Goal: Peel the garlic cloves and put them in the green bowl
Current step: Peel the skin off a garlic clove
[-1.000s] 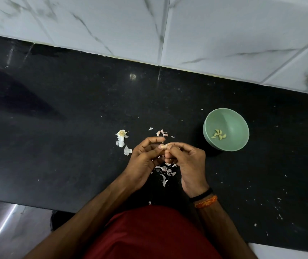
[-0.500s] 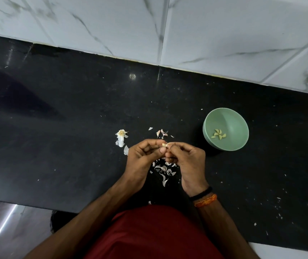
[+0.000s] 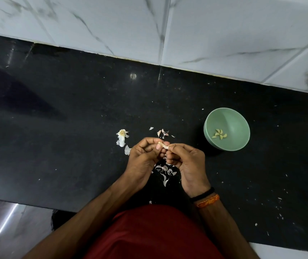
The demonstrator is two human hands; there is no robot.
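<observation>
A small pale garlic clove (image 3: pixel 162 145) is pinched between the fingertips of both hands above the black counter. My left hand (image 3: pixel 143 159) grips its left end with curled fingers, and my right hand (image 3: pixel 186 161) pinches its right end. The green bowl (image 3: pixel 239 141) stands to the right of my hands and holds several peeled cloves (image 3: pixel 219 135). Loose skins (image 3: pixel 165 171) lie on the counter under and between my hands.
A garlic root stub with papery skin (image 3: pixel 121 136) lies left of my hands, and more skin flakes (image 3: pixel 163 132) lie just beyond them. The black counter (image 3: pixel 56 128) ends at a white marble-tiled wall (image 3: pixel 205 34) behind. Small scraps dot the right side.
Both hands stay in place over the skins. The clove now shows more between the fingertips, and the right fingers have shifted slightly to the right.
</observation>
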